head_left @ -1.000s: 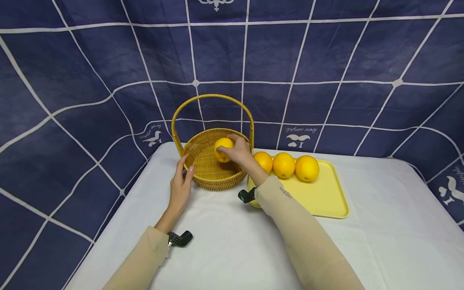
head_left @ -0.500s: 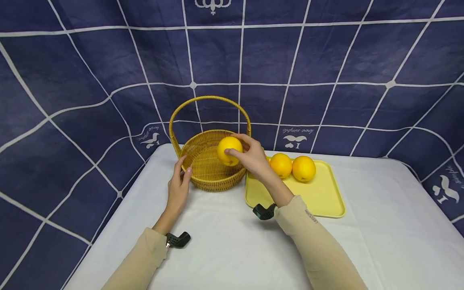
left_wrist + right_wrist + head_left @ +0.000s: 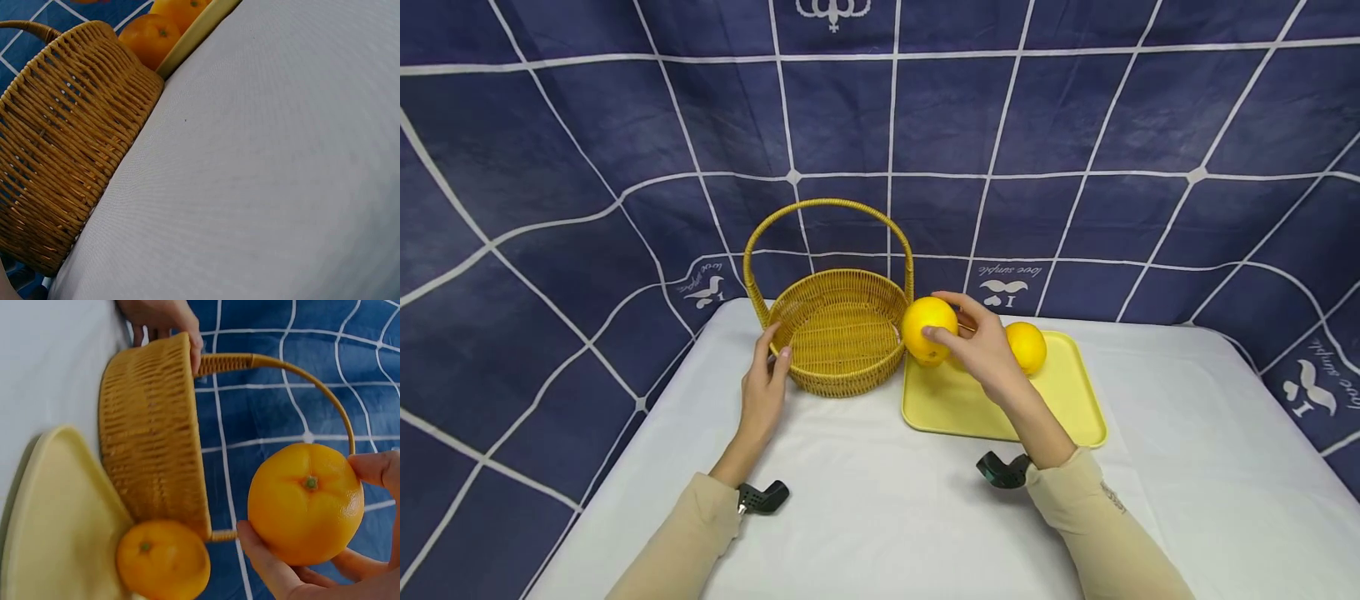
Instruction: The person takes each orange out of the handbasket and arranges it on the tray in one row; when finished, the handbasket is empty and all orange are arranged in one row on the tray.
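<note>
My right hand [image 3: 934, 317] grips a yellow-orange orange [image 3: 921, 323] by thumb and fingers, just above the left end of the yellow tray [image 3: 1000, 408]. In the right wrist view the held orange [image 3: 306, 503] hangs beside the wicker basket [image 3: 153, 444], above a tray orange [image 3: 162, 559]. One tray orange [image 3: 1026, 346] shows clearly; others are hidden behind my hand. My left hand [image 3: 771, 350] holds the left rim of the handled basket [image 3: 842, 367], which has nothing in it.
The basket and tray stand side by side on a white-covered table [image 3: 887, 517], with a dark blue grid-patterned cloth [image 3: 1075, 125] draped behind and at the sides. The left wrist view shows the basket wall [image 3: 62, 175] and two oranges [image 3: 150, 37] by the tray edge.
My right hand lifted the orange out of the basket and carried it right, over the tray's left end. The left hand stayed on the basket rim.
</note>
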`<state>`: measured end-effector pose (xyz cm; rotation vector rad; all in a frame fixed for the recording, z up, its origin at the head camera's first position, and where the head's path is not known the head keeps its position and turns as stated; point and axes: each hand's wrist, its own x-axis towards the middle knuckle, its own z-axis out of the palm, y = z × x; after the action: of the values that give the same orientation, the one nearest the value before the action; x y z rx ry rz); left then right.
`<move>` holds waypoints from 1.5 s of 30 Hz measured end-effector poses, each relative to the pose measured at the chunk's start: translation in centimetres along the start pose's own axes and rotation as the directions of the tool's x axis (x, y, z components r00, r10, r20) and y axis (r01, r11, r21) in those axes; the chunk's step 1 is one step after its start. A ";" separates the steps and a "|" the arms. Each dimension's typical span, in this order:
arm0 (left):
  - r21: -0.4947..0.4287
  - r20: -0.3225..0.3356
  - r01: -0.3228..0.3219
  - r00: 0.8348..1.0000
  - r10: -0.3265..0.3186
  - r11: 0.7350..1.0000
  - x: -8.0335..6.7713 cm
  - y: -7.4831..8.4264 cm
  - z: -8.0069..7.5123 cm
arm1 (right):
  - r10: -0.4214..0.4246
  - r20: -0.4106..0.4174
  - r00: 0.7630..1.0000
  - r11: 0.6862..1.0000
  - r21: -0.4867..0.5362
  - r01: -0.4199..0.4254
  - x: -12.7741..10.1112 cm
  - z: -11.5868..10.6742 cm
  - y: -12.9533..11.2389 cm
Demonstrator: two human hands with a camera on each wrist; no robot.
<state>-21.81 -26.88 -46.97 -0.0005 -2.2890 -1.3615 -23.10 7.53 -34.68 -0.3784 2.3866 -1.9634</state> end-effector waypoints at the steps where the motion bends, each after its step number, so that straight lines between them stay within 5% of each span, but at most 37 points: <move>1: 0.003 -0.001 -0.003 1.000 0.003 1.000 0.0 -0.1 0.0 | 0.010 -0.004 1.000 1.000 0.003 -0.010 -0.2 -0.4 0.2; 14: 0.002 0.008 0.011 1.000 -0.011 1.000 -0.1 0.3 -0.3 | 0.045 -0.061 0.997 0.998 -0.039 -0.048 -0.7 -3.8 1.2; 22: 0.017 0.011 0.004 1.000 -0.005 1.000 0.0 0.1 -0.4 | 0.044 -0.175 0.983 0.993 -0.102 -0.063 -0.8 -6.9 1.0; 35: 0.013 0.016 0.009 1.000 -0.009 1.000 0.1 0.3 -0.3 | 0.083 -0.414 0.907 0.949 -0.246 -0.199 -1.1 -12.5 1.8; 45: 0.006 0.019 0.009 1.000 -0.009 1.000 0.0 0.1 -0.2 | 0.128 -0.468 0.875 0.891 -0.332 -0.308 -1.0 -14.6 4.8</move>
<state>-21.76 -26.99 -46.84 -0.0010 -2.3114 -1.3651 -25.45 22.68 -36.46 0.3741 2.9429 -1.5787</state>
